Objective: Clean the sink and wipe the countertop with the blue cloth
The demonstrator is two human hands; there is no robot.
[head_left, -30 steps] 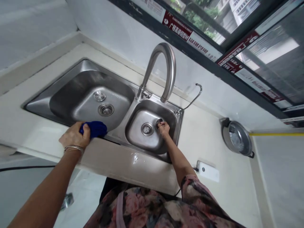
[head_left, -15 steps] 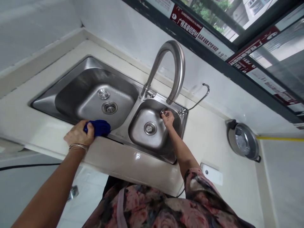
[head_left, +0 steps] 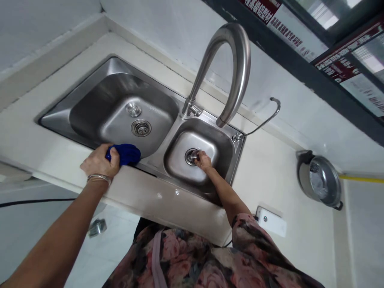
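Note:
My left hand [head_left: 100, 162] is closed around a bunched blue cloth [head_left: 127, 155] at the front rim of the large sink basin [head_left: 87, 108]. Inside the small sink basin [head_left: 177, 160], my right hand [head_left: 204, 161] pinches a small round metal sink stopper [head_left: 194, 155] over the drain [head_left: 189, 160], which it partly covers. Whether the stopper touches the drain I cannot tell. In the large basin a similar metal stopper [head_left: 133, 109] lies beside an uncovered drain [head_left: 141, 128].
A tall curved faucet [head_left: 244, 60] arches over the small basin. To its right stands a thin chrome spout [head_left: 267, 120]. A metal pot [head_left: 321, 180] and a white device [head_left: 271, 221] rest on the right counter. A dark window frame [head_left: 288, 68] runs above.
My right hand has moved the stopper from the back right of the small basin left and forward to its drain. My left hand stays on the cloth. The camera view has shifted slightly.

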